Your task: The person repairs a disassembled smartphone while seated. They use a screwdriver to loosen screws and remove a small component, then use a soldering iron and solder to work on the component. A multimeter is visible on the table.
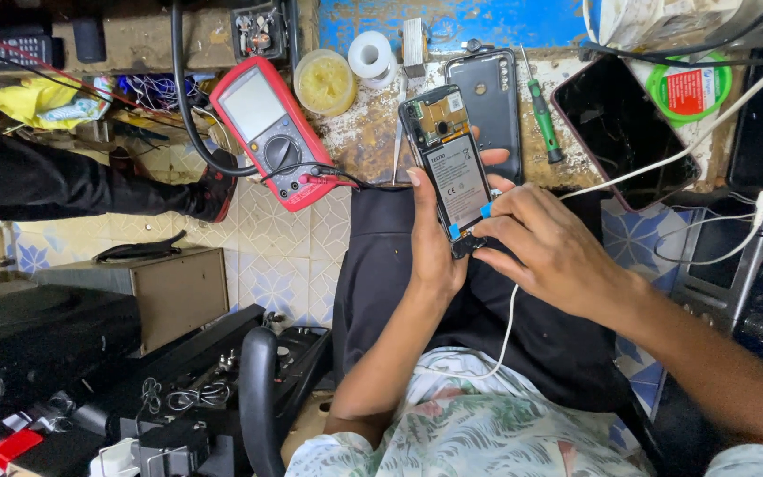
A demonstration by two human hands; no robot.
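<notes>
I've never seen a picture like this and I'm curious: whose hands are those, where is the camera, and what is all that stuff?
There is only one picture, taken by a camera worn on a person's head, so you look down just as they do. The two bare hands are that person's own. The left hand holds an opened phone with its back taken off, so you can see the battery and the parts inside. The right hand pinches the phone's bottom end, where a white cable runs down over the lap.

Ahead is a worn workbench. On it lie a red meter with a dial, a green-handled screwdriver, the phone's back cover, another dark phone, a round jar of yellowish paste and a roll of white tape.
</notes>
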